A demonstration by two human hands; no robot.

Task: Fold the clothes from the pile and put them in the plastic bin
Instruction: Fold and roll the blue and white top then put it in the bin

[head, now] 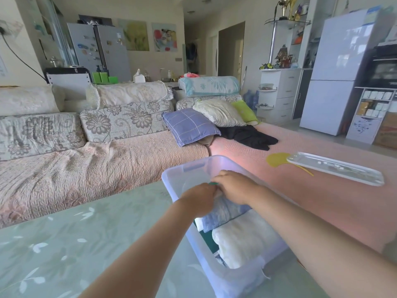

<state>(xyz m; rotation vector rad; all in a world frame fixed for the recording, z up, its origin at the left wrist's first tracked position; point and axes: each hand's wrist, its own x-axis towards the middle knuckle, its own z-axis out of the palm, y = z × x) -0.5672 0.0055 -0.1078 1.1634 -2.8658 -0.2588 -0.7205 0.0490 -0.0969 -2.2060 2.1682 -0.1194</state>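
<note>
Plastic bin [214, 158]: clear and lidless, it stands at the right edge of the glass table [86, 244], with its far end reaching towards the pink sofa cover [300, 201].
Your left hand [200, 198]: it is inside the bin, knuckles up, with the fingers curled down over the far end of the blue folded garment [223, 214] and gripping it. The fingertips are hidden.
Your right hand [235, 188]: it is inside the bin just beside the left hand and touching it. Its fingers are likewise curled down onto the same blue folded garment and holding it.
Between your hands: a small green sliver [213, 183] shows where your fingers meet, but you cannot tell what it is.
Bin contents: the blue folded garment lies across the middle. A white folded garment [240, 241] lies just nearer you, touching it. A dark green cloth [207, 237] shows beneath them along the left wall.
Bin lid [335, 168]: it lies flat on the pink sofa cover, right of the bin and well apart from it, partly over a yellow fly swatter [277, 161].
Black garment [249, 136]: it is heaped loose on the sofa beyond the bin, beside a blue checked pillow [189, 125].
Sharpness: your hands and the bin are slightly blurred.
</note>
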